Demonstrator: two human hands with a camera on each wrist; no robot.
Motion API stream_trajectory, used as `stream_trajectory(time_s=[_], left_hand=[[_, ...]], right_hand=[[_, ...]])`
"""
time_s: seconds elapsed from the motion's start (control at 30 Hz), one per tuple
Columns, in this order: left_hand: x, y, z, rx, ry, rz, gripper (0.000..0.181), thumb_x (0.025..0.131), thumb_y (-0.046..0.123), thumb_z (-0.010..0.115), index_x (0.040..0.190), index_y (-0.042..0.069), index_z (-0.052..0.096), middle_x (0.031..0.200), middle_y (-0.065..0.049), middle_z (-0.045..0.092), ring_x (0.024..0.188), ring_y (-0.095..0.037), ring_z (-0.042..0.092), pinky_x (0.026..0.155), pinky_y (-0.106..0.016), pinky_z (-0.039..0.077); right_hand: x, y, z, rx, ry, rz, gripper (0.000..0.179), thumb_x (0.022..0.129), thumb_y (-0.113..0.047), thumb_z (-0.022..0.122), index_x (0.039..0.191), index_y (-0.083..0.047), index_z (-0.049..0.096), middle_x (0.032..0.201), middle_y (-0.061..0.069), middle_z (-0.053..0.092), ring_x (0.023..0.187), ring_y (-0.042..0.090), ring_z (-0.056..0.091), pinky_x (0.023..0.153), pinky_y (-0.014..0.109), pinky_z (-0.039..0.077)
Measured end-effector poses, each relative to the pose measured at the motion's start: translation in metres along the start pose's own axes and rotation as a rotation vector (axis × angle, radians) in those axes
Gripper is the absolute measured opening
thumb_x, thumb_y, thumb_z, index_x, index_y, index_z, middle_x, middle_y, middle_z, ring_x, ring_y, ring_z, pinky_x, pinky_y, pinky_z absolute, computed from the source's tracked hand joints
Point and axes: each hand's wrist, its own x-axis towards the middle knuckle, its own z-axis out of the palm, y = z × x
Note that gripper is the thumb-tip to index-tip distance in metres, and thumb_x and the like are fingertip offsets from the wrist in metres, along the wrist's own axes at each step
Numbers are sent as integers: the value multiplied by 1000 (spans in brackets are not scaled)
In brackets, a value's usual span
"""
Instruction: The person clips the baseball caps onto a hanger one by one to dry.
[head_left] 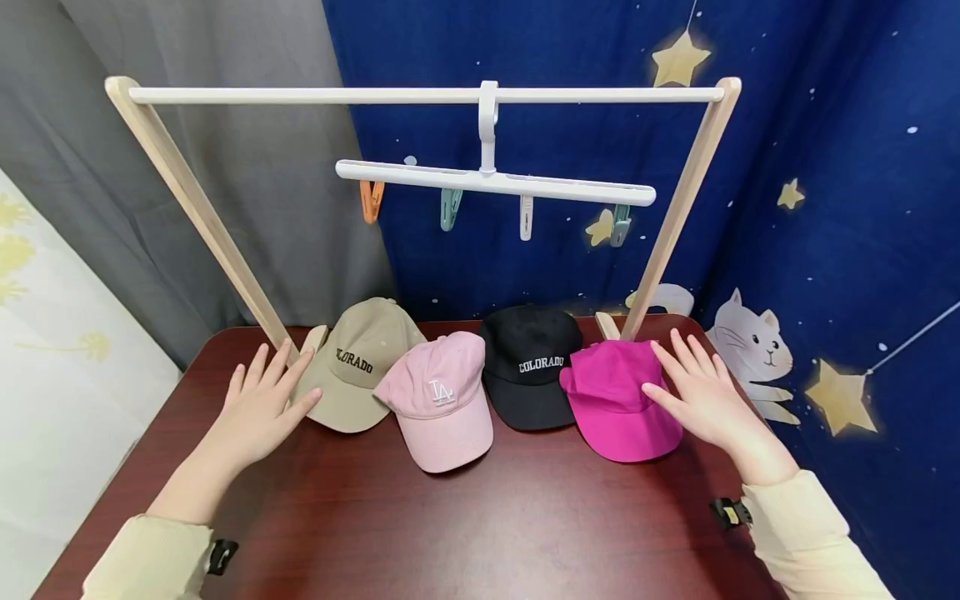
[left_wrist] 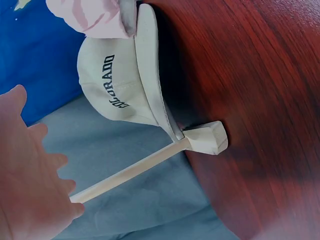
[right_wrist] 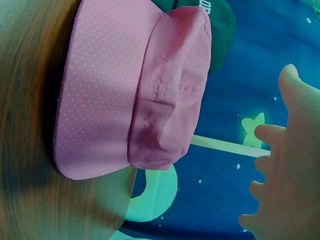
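Four caps stand in a row along the back of the table: a beige cap lettered COLORADO, a light pink cap with LA on it, a black cap and a magenta cap. My left hand, fingers spread and straight, is beside the beige cap's left edge and holds nothing. On the other side my right hand has its fingers extended and overlaps the magenta cap's right edge in the head view. In the right wrist view that cap shows with its brim toward the table.
A rack with wooden legs and a white rod spans the table's back. From the rod hangs a white hanger with an orange clip, two green clips and a white clip. Curtains hang behind.
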Motion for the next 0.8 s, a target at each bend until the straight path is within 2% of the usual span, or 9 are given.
stream_trajectory(time_s=[0.43, 0.8], left_hand=[[2, 7, -3, -10, 40, 20, 63, 99, 43, 46, 150, 10, 29, 152, -25, 22, 139, -48, 9, 104, -68, 0], [2, 15, -4, -41, 85, 30, 62, 98, 43, 49, 148, 9, 34, 149, -26, 28, 136, -47, 19, 105, -66, 5]], right_hand=[[4, -15, -2, 41, 16, -4, 72, 97, -51, 46, 150, -7, 27, 156, 24, 7, 141, 43, -2, 106, 64, -5], [9, -35, 5, 81, 40, -36, 70, 96, -50, 49, 150, -9, 31, 156, 20, 14, 142, 40, 5, 108, 62, -1]])
